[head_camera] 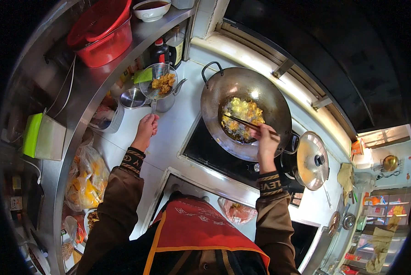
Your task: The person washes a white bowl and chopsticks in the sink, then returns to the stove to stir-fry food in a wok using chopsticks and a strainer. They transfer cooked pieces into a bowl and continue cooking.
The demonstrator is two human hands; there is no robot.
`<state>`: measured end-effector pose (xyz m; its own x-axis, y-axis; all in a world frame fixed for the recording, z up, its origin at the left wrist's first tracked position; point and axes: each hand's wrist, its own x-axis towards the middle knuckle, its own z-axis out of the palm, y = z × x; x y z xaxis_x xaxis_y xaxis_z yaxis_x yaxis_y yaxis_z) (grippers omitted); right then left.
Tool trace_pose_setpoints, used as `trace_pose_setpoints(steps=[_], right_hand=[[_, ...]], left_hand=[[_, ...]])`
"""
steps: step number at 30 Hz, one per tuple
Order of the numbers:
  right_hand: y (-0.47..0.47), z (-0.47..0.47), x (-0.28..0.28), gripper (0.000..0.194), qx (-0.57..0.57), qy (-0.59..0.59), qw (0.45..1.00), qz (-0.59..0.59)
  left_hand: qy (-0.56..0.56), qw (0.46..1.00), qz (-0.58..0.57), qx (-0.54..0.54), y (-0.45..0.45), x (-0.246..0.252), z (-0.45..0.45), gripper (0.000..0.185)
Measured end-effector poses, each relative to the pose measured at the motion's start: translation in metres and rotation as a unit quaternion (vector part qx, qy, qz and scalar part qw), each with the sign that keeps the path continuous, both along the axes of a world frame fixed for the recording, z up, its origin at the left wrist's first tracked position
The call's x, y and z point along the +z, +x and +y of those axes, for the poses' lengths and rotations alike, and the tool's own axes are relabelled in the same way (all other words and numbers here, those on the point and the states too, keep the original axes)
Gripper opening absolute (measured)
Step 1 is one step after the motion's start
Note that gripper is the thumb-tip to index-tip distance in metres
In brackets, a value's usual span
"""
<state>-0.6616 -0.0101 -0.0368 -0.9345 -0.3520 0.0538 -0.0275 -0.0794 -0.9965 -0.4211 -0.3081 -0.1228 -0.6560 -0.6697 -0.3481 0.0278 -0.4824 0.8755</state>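
Note:
A wire-mesh skimmer (145, 79) is gripped by its handle in my left hand (145, 131). Browned fried pieces (163, 83) lie in its bowl, which is over a metal kettle (165, 103) left of the wok. My right hand (267, 142) holds a pair of dark chopsticks (241, 120), their tips at the golden food (239, 110) frying in bubbling oil. The food sits at the bottom of a large steel wok (212, 99) with two loop handles, standing on a black cooktop (200, 147).
A lidded pot (312, 161) stands close right of the wok. At left are a steel shelf (106, 80) with red plastic basins (106, 51), a white bowl of dark liquid (152, 13), bottles (160, 51), a plastic basket (115, 118) and a plastic bag (87, 175).

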Motion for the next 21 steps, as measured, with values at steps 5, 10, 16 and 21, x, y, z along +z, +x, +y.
trace_pose_setpoints(steps=[5,10,16,21], right_hand=[[-0.024,0.024,0.008,0.019,-0.049,-0.001,0.997,-0.064],[-0.014,0.043,0.029,0.013,-0.017,0.089,0.992,0.091],[-0.006,0.031,0.02,0.011,0.042,0.188,0.974,0.117],[-0.021,0.024,-0.002,0.012,0.004,0.093,0.99,0.11]], left_hand=[[0.004,1.0,0.001,0.001,-0.001,0.0,0.0,0.024],[0.016,1.0,-0.006,0.005,-0.001,0.0,-0.001,0.023],[0.011,1.0,-0.001,-0.008,-0.002,0.0,-0.001,0.023],[0.008,1.0,-0.01,-0.007,-0.002,0.002,-0.001,0.023]])
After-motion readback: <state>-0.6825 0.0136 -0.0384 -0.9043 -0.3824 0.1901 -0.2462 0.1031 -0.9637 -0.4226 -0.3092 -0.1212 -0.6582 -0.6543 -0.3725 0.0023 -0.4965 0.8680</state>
